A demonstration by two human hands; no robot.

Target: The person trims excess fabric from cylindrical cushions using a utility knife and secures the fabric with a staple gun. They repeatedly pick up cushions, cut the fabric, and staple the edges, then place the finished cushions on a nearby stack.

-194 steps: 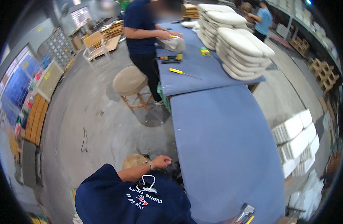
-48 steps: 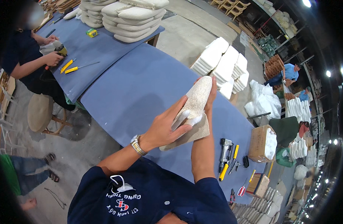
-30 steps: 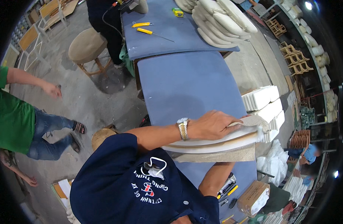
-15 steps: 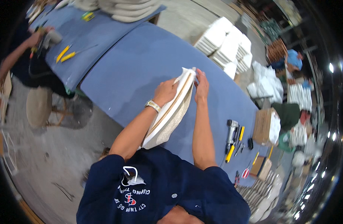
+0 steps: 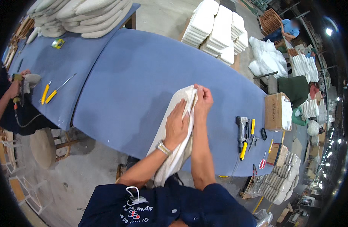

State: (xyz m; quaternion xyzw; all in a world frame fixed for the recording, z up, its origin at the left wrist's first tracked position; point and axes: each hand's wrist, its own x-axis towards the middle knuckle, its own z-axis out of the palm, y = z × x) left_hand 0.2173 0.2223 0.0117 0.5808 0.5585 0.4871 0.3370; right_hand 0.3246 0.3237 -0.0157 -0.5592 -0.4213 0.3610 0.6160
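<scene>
A beige fabric-covered seat cushion [image 5: 167,113] with a white edge stands tilted between my forearms, over the near edge of the blue table. My left hand [image 5: 176,126] lies against its fabric face, fingers stretched out flat and pointing toward the far end. At that far corner, my right hand [image 5: 203,101] is closed, pinching the cover's edge. The cushion's near end hangs close to my shirt, and my left forearm hides part of it.
To the right on the blue table [image 5: 124,75] lie an air staple gun [image 5: 241,132], yellow-handled tools and scissors [image 5: 262,162]. A cardboard box [image 5: 274,111] stands beyond. Stacked white cushions [image 5: 210,30] are behind the table. At left, a co-worker's hand [image 5: 15,89] holds a tool.
The cushion has turned so its fabric face shows on the left. My left hand has flattened onto that face; my right hand has gone from straight fingers to a pinch. The view has shifted.
</scene>
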